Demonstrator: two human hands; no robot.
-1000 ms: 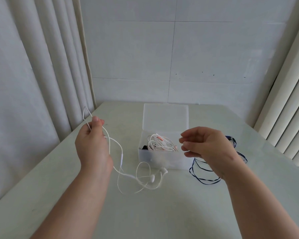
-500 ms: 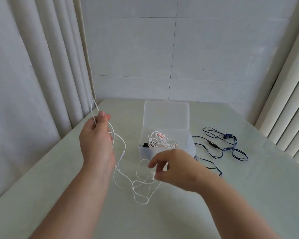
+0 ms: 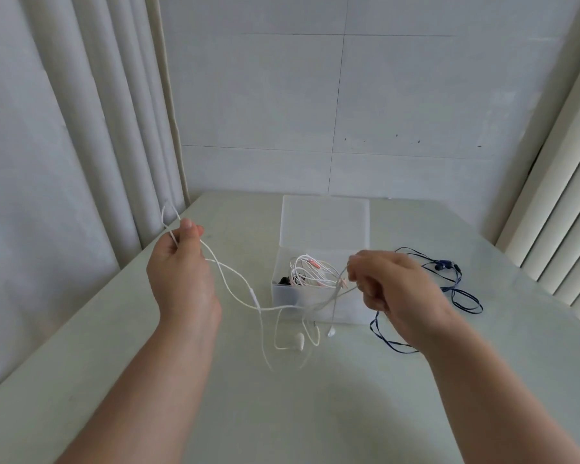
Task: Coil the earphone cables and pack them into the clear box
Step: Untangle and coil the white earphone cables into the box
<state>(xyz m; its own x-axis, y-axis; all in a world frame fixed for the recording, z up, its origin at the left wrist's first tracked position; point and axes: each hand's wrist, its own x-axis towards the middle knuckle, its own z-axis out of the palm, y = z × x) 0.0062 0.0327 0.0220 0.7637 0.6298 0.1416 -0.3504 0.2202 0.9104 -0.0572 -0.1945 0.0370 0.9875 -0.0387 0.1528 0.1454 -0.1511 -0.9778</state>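
A white earphone cable (image 3: 238,284) hangs stretched between both hands above the table. My left hand (image 3: 180,272) pinches one end of it, raised at the left, with a loop sticking up past the thumb. My right hand (image 3: 392,289) grips the cable further along, just in front of the clear box (image 3: 283,298). The two white earbuds (image 3: 299,340) dangle down near the table. The box stands open with its lid (image 3: 325,222) folded back and holds a coiled white-and-pink cable (image 3: 310,271) and something black. A dark blue earphone cable (image 3: 449,286) lies loose right of the box.
The pale table (image 3: 315,413) runs to a tiled wall behind. Curtains hang along the left edge (image 3: 64,162) and the right edge (image 3: 566,212) of the table.
My right hand went down to the white cable near the table, took hold of it and lifted it up to the right. The cable is now drawn out between the hands. The left hand stayed raised.
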